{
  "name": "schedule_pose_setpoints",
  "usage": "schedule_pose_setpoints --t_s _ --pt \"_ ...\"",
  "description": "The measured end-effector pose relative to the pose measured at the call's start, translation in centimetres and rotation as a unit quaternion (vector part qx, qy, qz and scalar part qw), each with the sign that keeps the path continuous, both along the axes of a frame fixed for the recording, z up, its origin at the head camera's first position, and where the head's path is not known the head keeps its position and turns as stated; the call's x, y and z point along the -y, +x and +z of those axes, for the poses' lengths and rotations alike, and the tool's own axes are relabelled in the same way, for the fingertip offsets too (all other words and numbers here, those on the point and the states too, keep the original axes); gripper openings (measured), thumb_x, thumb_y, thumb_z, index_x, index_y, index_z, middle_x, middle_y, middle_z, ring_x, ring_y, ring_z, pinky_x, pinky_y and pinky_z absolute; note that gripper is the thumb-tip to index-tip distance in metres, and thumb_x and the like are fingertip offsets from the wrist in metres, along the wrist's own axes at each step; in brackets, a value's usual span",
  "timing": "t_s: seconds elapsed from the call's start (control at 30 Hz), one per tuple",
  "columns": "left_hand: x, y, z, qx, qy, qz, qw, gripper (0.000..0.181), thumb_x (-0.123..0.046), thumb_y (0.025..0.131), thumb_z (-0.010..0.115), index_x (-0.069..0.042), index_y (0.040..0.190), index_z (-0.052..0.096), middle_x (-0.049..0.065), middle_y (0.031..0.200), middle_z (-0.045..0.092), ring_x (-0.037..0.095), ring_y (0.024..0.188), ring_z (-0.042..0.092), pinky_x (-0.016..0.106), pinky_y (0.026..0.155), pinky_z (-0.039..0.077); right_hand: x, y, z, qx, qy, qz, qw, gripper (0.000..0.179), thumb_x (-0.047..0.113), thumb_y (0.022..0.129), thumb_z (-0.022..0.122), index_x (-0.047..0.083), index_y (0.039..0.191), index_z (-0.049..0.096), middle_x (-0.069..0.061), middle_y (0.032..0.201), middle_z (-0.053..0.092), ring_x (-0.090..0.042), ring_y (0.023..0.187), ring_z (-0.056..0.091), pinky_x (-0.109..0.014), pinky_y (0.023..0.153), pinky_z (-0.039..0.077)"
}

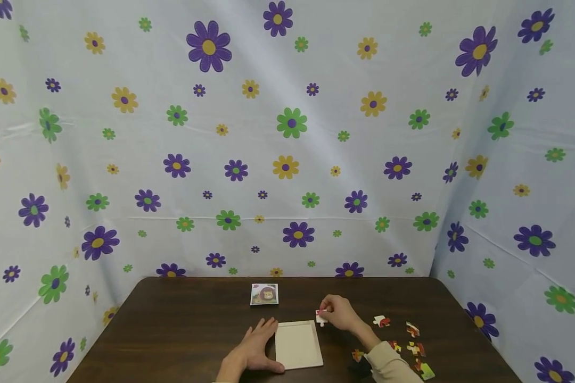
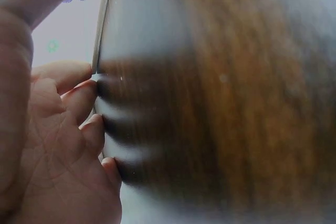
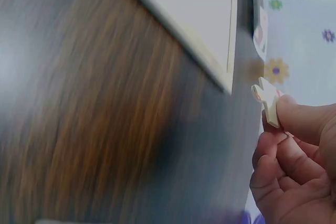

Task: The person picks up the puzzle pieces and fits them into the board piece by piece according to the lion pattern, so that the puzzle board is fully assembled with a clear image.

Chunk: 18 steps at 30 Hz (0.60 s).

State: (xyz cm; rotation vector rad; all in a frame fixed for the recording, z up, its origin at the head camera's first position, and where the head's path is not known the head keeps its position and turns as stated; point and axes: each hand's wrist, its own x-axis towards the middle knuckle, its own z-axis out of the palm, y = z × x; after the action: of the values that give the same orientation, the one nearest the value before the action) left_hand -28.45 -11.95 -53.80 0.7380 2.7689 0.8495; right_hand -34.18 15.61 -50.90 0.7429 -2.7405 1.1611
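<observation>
In the head view, my right hand (image 1: 341, 314) pinches a small jigsaw piece (image 1: 320, 318) between thumb and fingers, just off the tray's upper right corner. The right wrist view shows that puzzle piece (image 3: 269, 100) edge-on, with the thumb over its printed face. A shallow, pale square puzzle tray (image 1: 299, 346) lies on the table with nothing in it. My left hand (image 1: 256, 346) rests at the tray's left side, fingers spread, its thumb by the lower left corner. In the left wrist view the left hand (image 2: 63, 145) has its fingertips on the dark tabletop.
Several loose jigsaw pieces (image 1: 413, 330) are scattered on the table's right side, some near the right sleeve (image 1: 393, 363). A square lion picture (image 1: 264, 294) lies beyond the tray. Flowered cloth (image 1: 292, 143) hangs behind the dark wooden table (image 1: 182, 319).
</observation>
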Motion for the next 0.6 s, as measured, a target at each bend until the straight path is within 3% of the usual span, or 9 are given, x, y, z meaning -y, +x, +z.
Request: schedule_pose_setpoints --t_s 0.13,0.3,0.43,0.6 --pt "0.0 -0.1 -0.1 -0.002 -0.007 0.004 1.0000 0.101 -0.048 0.068 0.083 0.003 0.144 0.039 0.024 0.148 0.035 0.050 0.136 0.026 0.071 0.102 0.020 1.9 0.2 -0.1 0.016 -0.022 0.020 0.9994 0.007 -0.001 0.084 0.067 -0.001 0.081 0.061 -0.001 0.060 0.057 -0.007 0.048 0.050 -0.022 0.043 0.041" --pt "-0.2 -0.2 -0.1 -0.008 -0.009 0.007 0.9999 0.103 -0.049 0.067 0.083 0.002 0.144 0.039 0.023 0.148 0.036 0.049 0.136 0.026 0.070 0.103 0.021 4.0 0.4 -0.7 0.083 -0.068 0.041 0.9935 0.008 -0.004 0.085 0.065 -0.003 0.082 0.059 -0.007 0.058 0.060 -0.022 0.046 0.062 -0.029 0.042 0.051" --pt "-0.3 -0.3 0.0 -0.008 -0.013 0.008 0.9998 0.102 -0.049 0.066 0.084 0.001 0.143 0.040 0.022 0.148 0.036 0.049 0.136 0.027 0.070 0.103 0.022 5.3 0.5 -1.5 0.117 -0.075 0.030 0.9898 0.007 -0.003 0.086 0.066 -0.002 0.082 0.059 -0.005 0.059 0.060 -0.017 0.045 0.061 -0.024 0.041 0.048" --pt "-0.2 0.0 -0.2 0.004 -0.014 0.011 0.9998 0.103 -0.050 0.066 0.084 0.001 0.144 0.039 0.022 0.148 0.036 0.049 0.136 0.027 0.070 0.103 0.021 6.3 0.9 -2.4 0.123 -0.082 0.007 0.9889 0.006 -0.005 0.083 0.066 -0.002 0.082 0.061 -0.004 0.059 0.058 -0.009 0.044 0.059 -0.019 0.041 0.045"
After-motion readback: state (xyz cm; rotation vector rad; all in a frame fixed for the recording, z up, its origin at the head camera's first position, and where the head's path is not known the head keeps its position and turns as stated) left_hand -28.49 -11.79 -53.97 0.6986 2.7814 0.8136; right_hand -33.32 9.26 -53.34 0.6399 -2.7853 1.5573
